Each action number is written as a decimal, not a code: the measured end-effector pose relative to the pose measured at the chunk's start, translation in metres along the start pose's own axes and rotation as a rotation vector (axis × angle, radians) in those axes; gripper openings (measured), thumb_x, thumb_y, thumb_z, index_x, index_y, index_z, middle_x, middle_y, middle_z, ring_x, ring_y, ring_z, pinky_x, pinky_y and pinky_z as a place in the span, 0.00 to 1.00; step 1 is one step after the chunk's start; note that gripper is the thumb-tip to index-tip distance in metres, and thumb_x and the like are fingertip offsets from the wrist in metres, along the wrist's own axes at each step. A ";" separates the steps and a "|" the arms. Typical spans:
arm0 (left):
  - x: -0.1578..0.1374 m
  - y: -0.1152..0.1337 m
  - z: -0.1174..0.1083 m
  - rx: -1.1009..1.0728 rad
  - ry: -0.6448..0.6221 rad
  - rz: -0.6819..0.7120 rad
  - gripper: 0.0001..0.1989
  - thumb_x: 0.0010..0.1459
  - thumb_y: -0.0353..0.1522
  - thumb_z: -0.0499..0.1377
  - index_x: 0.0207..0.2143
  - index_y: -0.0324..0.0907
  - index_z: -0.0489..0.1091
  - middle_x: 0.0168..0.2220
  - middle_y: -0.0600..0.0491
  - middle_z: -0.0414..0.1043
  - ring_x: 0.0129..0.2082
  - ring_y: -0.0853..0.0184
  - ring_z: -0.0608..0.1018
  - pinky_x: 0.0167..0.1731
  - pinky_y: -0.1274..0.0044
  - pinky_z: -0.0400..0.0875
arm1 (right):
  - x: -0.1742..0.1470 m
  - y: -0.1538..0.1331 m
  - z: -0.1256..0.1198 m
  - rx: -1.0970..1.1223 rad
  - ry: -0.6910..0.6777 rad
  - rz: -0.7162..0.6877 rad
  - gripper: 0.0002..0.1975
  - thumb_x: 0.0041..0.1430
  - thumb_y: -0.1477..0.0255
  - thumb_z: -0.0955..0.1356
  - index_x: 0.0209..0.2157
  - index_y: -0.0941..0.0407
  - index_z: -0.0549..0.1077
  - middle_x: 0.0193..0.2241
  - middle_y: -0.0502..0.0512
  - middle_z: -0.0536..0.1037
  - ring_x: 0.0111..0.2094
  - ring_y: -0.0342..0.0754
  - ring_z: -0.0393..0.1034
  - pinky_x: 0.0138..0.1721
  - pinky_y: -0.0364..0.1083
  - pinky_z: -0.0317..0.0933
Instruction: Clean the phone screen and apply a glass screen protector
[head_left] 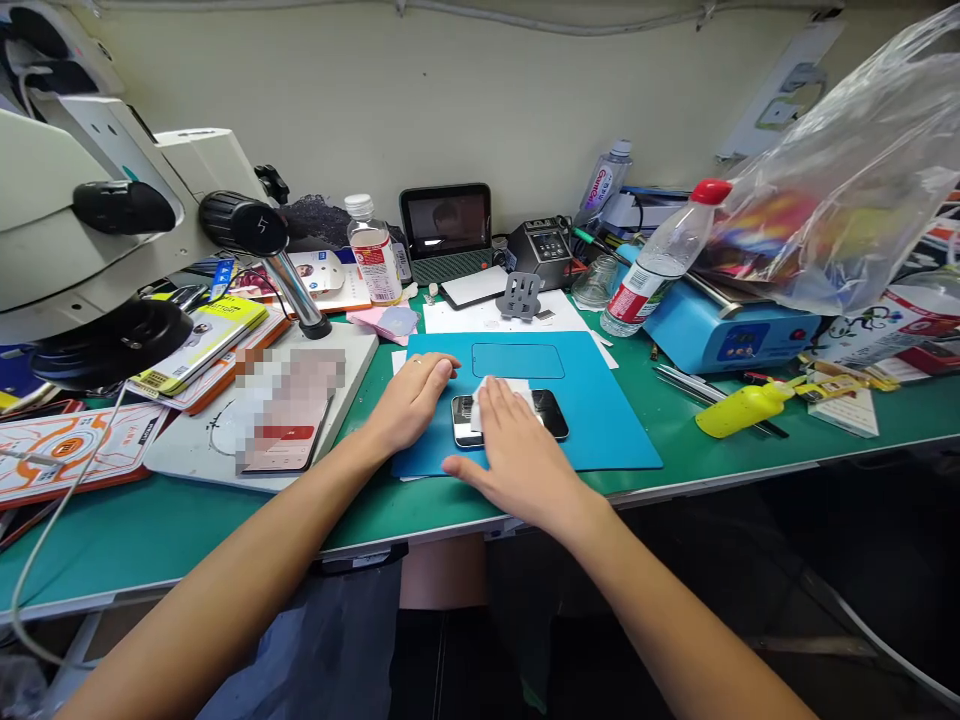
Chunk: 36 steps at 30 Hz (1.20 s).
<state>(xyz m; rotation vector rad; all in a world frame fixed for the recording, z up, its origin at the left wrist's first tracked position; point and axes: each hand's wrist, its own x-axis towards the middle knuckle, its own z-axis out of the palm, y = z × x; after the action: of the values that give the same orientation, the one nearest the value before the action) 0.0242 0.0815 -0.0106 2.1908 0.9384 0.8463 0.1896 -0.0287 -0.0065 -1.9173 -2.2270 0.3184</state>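
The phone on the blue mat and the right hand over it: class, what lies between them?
In the head view, a white wipe, cloth or paper I cannot tell, lies between the right hand and the phone.

- Right hand [517,445] flat, fingers spread slightly over a white wipe [522,384], which lies across a dark phone [553,415].
- Left hand [414,402] at the phone's left end, fingers bent; contact hard to tell.
- Phone on a blue mat [607,430]; beyond it, on the mat, a black-outlined clear panel [517,361].
- Left: microscope [67,230] over a pale base plate [172,450], second phone [296,430] on plate, screen partly pixelated.
- Right: yellow squeeze bottle [739,412] lying tilted near a blue device [720,325]; red-capped bottle [660,262] leaning beside device.
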 end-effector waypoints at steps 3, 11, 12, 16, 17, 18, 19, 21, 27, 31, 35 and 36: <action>0.000 -0.002 0.001 -0.014 -0.007 -0.009 0.23 0.73 0.42 0.41 0.46 0.42 0.72 0.43 0.48 0.77 0.47 0.59 0.76 0.52 0.65 0.67 | 0.000 -0.016 0.004 0.025 0.006 -0.069 0.57 0.61 0.37 0.53 0.70 0.75 0.49 0.72 0.77 0.45 0.73 0.65 0.36 0.71 0.61 0.39; 0.000 0.001 -0.002 -0.001 -0.011 -0.012 0.23 0.73 0.43 0.40 0.47 0.42 0.72 0.43 0.48 0.77 0.46 0.60 0.76 0.51 0.66 0.68 | -0.043 0.027 -0.006 -0.058 -0.024 -0.160 0.49 0.65 0.43 0.57 0.72 0.66 0.49 0.72 0.70 0.46 0.73 0.60 0.39 0.70 0.62 0.44; 0.000 0.001 -0.002 0.005 -0.012 -0.007 0.23 0.73 0.42 0.40 0.47 0.42 0.72 0.43 0.48 0.77 0.45 0.60 0.76 0.51 0.66 0.69 | -0.043 0.032 -0.008 -0.067 -0.024 -0.146 0.48 0.65 0.43 0.57 0.72 0.66 0.49 0.72 0.70 0.47 0.73 0.60 0.39 0.70 0.62 0.45; 0.001 0.003 -0.001 0.013 -0.009 0.012 0.23 0.73 0.42 0.40 0.46 0.43 0.72 0.41 0.49 0.77 0.44 0.60 0.76 0.50 0.66 0.69 | -0.027 0.030 -0.008 -0.076 -0.020 -0.108 0.51 0.63 0.40 0.56 0.71 0.67 0.51 0.72 0.72 0.49 0.73 0.62 0.40 0.70 0.63 0.46; 0.001 0.004 0.000 0.010 -0.011 0.016 0.23 0.73 0.42 0.40 0.45 0.43 0.72 0.41 0.49 0.77 0.44 0.60 0.76 0.49 0.66 0.69 | -0.021 0.024 -0.007 -0.072 -0.018 -0.113 0.53 0.62 0.39 0.56 0.70 0.69 0.52 0.71 0.72 0.49 0.73 0.63 0.40 0.70 0.63 0.47; 0.001 0.004 0.000 0.008 -0.015 0.020 0.23 0.73 0.42 0.40 0.45 0.43 0.72 0.41 0.49 0.77 0.44 0.60 0.76 0.49 0.66 0.68 | -0.015 0.017 -0.005 -0.065 -0.016 -0.126 0.54 0.61 0.38 0.56 0.70 0.70 0.53 0.71 0.73 0.49 0.73 0.63 0.40 0.70 0.63 0.46; 0.001 0.003 0.001 0.004 -0.020 0.023 0.23 0.73 0.42 0.40 0.45 0.43 0.71 0.41 0.49 0.77 0.44 0.59 0.76 0.49 0.66 0.68 | -0.011 0.011 -0.004 -0.058 -0.015 -0.144 0.55 0.60 0.37 0.56 0.70 0.71 0.53 0.71 0.74 0.49 0.73 0.64 0.40 0.70 0.62 0.46; 0.000 0.002 0.001 -0.003 -0.026 0.021 0.23 0.73 0.42 0.39 0.45 0.43 0.71 0.41 0.48 0.77 0.44 0.59 0.76 0.50 0.66 0.68 | -0.009 0.002 -0.002 -0.044 -0.015 -0.184 0.56 0.60 0.37 0.57 0.69 0.72 0.53 0.71 0.74 0.49 0.73 0.63 0.40 0.70 0.61 0.45; -0.001 0.000 0.000 -0.007 -0.018 -0.013 0.24 0.73 0.44 0.40 0.47 0.42 0.72 0.42 0.48 0.78 0.45 0.59 0.75 0.50 0.65 0.68 | -0.039 0.021 -0.010 -0.032 -0.041 -0.233 0.51 0.62 0.39 0.58 0.71 0.66 0.52 0.72 0.69 0.50 0.73 0.60 0.42 0.70 0.61 0.47; 0.000 0.003 0.001 -0.009 -0.024 0.008 0.25 0.73 0.44 0.39 0.47 0.42 0.72 0.42 0.48 0.77 0.46 0.59 0.75 0.50 0.65 0.68 | -0.034 0.030 -0.012 -0.034 -0.054 -0.143 0.50 0.64 0.41 0.57 0.71 0.67 0.50 0.72 0.69 0.47 0.73 0.60 0.38 0.71 0.61 0.44; 0.000 0.001 0.002 -0.021 -0.014 0.001 0.27 0.73 0.46 0.37 0.47 0.41 0.72 0.42 0.47 0.77 0.46 0.59 0.75 0.51 0.65 0.67 | -0.004 0.008 -0.004 0.024 -0.047 -0.135 0.53 0.62 0.39 0.56 0.71 0.70 0.51 0.72 0.72 0.47 0.73 0.62 0.37 0.71 0.61 0.41; 0.000 0.000 0.002 -0.029 -0.012 -0.006 0.28 0.73 0.46 0.37 0.47 0.41 0.72 0.43 0.46 0.76 0.46 0.58 0.75 0.52 0.65 0.67 | 0.002 0.001 -0.001 0.038 -0.034 -0.141 0.54 0.62 0.39 0.56 0.70 0.71 0.51 0.72 0.73 0.47 0.73 0.62 0.37 0.71 0.61 0.40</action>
<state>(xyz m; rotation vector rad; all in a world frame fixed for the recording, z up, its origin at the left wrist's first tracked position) 0.0260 0.0809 -0.0121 2.1647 0.9209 0.8374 0.1904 -0.0270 -0.0053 -1.7372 -2.3453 0.3716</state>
